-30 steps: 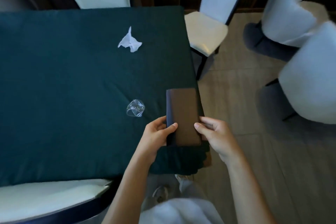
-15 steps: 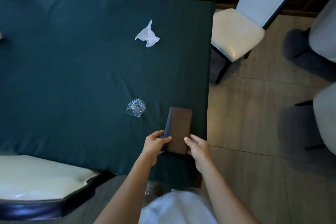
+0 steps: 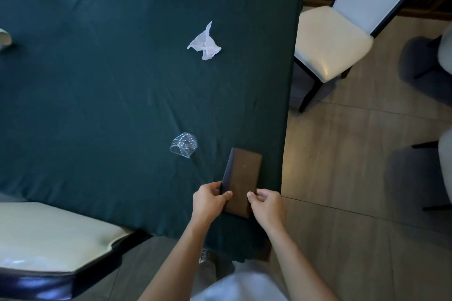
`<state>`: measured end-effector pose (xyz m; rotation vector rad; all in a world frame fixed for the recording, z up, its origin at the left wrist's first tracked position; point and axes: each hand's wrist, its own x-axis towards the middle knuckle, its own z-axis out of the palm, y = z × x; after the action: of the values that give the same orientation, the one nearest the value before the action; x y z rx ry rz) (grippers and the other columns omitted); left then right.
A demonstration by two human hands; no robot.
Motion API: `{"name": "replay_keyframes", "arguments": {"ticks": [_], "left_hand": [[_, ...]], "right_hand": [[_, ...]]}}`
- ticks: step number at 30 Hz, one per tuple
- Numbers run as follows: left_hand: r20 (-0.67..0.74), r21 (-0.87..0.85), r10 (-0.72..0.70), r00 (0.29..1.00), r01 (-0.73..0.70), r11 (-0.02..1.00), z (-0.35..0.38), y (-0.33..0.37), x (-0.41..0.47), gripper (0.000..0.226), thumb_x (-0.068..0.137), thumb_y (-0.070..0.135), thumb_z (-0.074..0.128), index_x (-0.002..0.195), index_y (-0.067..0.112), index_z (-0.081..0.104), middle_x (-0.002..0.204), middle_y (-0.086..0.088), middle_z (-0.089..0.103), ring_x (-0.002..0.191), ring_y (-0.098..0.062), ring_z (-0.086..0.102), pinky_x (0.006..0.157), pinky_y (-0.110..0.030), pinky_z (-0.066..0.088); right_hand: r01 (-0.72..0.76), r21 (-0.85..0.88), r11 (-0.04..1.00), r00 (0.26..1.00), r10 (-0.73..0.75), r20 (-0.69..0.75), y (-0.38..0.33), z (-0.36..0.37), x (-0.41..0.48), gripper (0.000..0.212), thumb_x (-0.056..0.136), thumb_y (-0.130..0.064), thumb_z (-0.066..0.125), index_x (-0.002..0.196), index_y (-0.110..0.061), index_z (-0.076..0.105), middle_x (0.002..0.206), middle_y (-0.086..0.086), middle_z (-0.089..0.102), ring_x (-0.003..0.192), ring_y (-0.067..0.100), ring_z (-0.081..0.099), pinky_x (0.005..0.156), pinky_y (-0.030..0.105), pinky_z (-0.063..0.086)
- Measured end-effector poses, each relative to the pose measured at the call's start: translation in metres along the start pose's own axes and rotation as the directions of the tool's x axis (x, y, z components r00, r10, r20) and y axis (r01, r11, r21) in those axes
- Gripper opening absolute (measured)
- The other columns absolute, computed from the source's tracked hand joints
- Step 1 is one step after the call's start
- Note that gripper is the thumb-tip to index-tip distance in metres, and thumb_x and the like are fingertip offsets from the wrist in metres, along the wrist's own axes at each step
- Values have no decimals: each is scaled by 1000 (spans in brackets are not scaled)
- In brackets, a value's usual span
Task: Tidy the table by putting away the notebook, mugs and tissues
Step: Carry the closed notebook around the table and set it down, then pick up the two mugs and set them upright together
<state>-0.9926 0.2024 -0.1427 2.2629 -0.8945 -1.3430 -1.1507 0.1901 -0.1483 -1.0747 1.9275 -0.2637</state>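
1. Left hand (image 3: 209, 199) and right hand (image 3: 266, 204) gripping brown notebook (image 3: 242, 182) by its near end, fingers closed on both edges.
2. Notebook near counter (image 3: 97, 85) right edge.
3. Crumpled tissue (image 3: 205, 43) farther back.

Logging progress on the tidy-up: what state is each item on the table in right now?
notebook: closed, flat near the table corner, gripped at its near end
left hand: closed on notebook's left edge
right hand: closed on notebook's right edge
tissue: crumpled, untouched
clear plastic cup: crushed, on its side
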Motion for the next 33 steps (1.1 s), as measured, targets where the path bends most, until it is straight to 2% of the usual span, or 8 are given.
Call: {"name": "replay_keyframes", "arguments": {"ticks": [2, 8, 12, 16, 19, 22, 26, 33], "left_hand": [[-18, 100, 36, 999, -34, 994, 1, 3, 2, 33, 89, 34, 78, 120, 24, 79, 101, 5, 82, 95, -14, 74, 82, -24, 56], [-58, 285, 114, 992, -93, 954, 6, 1, 0, 29, 89, 38, 73, 111, 19, 79, 97, -2, 79, 92, -20, 71, 73, -27, 47], [1, 504, 188, 982, -163, 848, 1, 4, -6, 36, 95, 45, 65, 113, 13, 68, 114, -7, 61, 106, -30, 65, 76, -35, 48], [26, 630, 323, 946, -267, 729, -26, 19, -11, 39, 98, 47, 58, 113, 11, 61, 120, -13, 62, 114, -36, 62, 83, -44, 53], [-2, 652, 419, 908, -317, 689, -66, 31, -16, 40, 99, 47, 55, 113, 9, 61, 124, -15, 65, 116, -39, 62, 85, -46, 52], [-46, 690, 507, 861, -340, 639, -126, 35, -28, 42, 101, 47, 52, 120, 11, 62, 128, -13, 66, 118, -38, 62, 89, -45, 50], [-127, 749, 587, 800, -310, 586, -218, 20, -48, 47, 102, 52, 47, 122, 12, 61, 122, -14, 68, 118, -37, 62, 91, -45, 48], [-313, 729, 544, 779, -170, 663, -354, -81, -98, 61, 104, 62, 36, 134, 14, 57, 131, -13, 66, 126, -35, 57, 100, -47, 45]], "right_hand": [[35, -61, 998, 999, -36, -22, -2, 0, 1, 39, 96, -34, 72, 127, -12, 73, 118, 4, 79, 109, 20, 73, 90, 31, 55], [91, -233, 968, 992, -109, -66, -3, 0, -3, 33, 95, -35, 73, 119, -12, 77, 106, 2, 81, 96, 16, 75, 76, 22, 50], [158, -329, 931, 981, -185, -52, -10, 0, -5, 50, 95, -33, 71, 140, -15, 61, 130, 5, 71, 117, 22, 67, 94, 34, 55], [253, -511, 821, 952, -306, -20, -37, -2, -6, 78, 94, -33, 68, 159, -11, 32, 160, 14, 41, 141, 32, 45, 115, 42, 40], [268, -623, 735, 935, -353, -14, -72, -5, -14, 91, 92, -38, 66, 164, -16, 14, 169, 19, 18, 153, 40, 24, 123, 56, 25], [331, -646, 687, 905, -425, 12, -116, 3, -36, 93, 93, -40, 62, 165, -17, 8, 170, 20, 10, 156, 41, 14, 125, 62, 11], [464, -643, 610, 820, -571, 49, -177, 32, -86, 89, 96, -45, 58, 165, -17, 9, 170, 22, 10, 156, 41, 14, 126, 62, 8], [652, -594, 471, 668, -728, 157, -253, 136, -206, 84, 100, -64, 40, 166, -21, 12, 171, 20, 13, 158, 38, 13, 126, 57, 8]]}}
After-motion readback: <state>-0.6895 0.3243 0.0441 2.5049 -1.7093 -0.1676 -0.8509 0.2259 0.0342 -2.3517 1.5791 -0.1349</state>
